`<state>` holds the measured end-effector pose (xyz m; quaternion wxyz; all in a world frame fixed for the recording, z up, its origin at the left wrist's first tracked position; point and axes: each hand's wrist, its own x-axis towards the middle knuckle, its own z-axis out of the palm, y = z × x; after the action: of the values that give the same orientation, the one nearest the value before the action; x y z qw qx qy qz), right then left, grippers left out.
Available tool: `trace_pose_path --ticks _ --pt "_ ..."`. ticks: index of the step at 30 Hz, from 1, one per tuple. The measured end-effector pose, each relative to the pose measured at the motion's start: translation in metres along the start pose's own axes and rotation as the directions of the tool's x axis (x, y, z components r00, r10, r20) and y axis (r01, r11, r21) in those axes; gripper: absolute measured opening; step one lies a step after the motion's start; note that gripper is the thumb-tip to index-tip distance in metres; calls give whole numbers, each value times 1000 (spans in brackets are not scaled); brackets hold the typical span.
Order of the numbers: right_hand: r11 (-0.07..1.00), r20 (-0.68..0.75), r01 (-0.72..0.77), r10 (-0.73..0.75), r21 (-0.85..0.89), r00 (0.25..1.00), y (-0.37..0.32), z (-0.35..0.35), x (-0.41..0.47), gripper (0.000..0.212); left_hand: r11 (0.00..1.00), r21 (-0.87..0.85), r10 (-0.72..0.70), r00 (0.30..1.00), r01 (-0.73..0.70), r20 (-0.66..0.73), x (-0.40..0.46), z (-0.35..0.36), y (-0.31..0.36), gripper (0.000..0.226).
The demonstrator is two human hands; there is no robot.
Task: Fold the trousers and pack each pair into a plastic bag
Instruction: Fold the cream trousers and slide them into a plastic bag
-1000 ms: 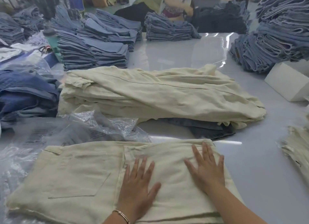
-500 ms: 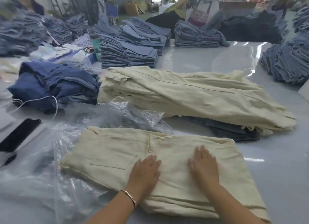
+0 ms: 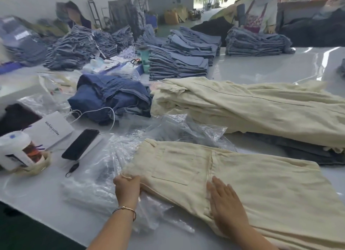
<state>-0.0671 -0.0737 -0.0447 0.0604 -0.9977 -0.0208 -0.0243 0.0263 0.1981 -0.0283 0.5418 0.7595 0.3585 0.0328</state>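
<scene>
A folded pair of cream trousers [image 3: 261, 190] lies flat on the white table in front of me. My left hand [image 3: 127, 187] grips the near left corner of the waistband, where the fabric meets a heap of clear plastic bags [image 3: 104, 175]. My right hand [image 3: 225, 203] lies flat with straight fingers on the trousers near the centre seam. Behind them sits a pile of unfolded cream trousers [image 3: 252, 107] over a dark grey pair [image 3: 298, 147].
A black phone [image 3: 80, 144] with a white cable, a white paper bag [image 3: 50, 131] and a cup [image 3: 17, 150] are at the left. A crumpled blue pair [image 3: 110, 96] and stacks of folded jeans [image 3: 177, 63] lie further back. A person stands at the far side.
My view has swung left. My left hand has slid from the middle of the trousers to the left corner and taken hold of it. My right hand stays flat on the fabric.
</scene>
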Motion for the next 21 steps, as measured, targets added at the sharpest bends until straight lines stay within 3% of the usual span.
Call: trace_pose_path --ticks 4,8,13,14,15,16,17,19,21 --pt "1000 25 -27 27 2 999 -3 5 0 52 987 -141 -65 996 73 62 13 4 3 47" --pt "1000 -13 -19 19 6 1000 -4 9 -4 50 899 -354 -155 945 256 289 7 16 17 26" --pt "990 66 -63 55 123 996 -1 -1 -3 50 871 -491 118 961 20 249 -47 26 61 8" --pt "965 101 -81 57 250 993 3 -4 -1 50 862 -505 178 957 -39 229 -64 28 70 8" --pt "877 190 -178 101 447 977 5 -16 -1 50 846 -524 245 946 -100 214 -81 32 79 5" --pt "697 249 -290 163 655 955 10 -30 -2 51 824 -544 318 924 -159 211 -101 37 88 10" --pt "435 291 -356 212 827 933 17 -45 -4 52 801 -557 396 892 -219 218 -120 43 94 24" --pt "-21 338 -342 222 939 915 40 -80 -12 62 750 -567 551 797 -342 249 -160 63 102 43" --pt "-299 288 -234 148 925 946 70 -114 -22 80 654 -563 734 606 -506 307 -201 86 101 46"
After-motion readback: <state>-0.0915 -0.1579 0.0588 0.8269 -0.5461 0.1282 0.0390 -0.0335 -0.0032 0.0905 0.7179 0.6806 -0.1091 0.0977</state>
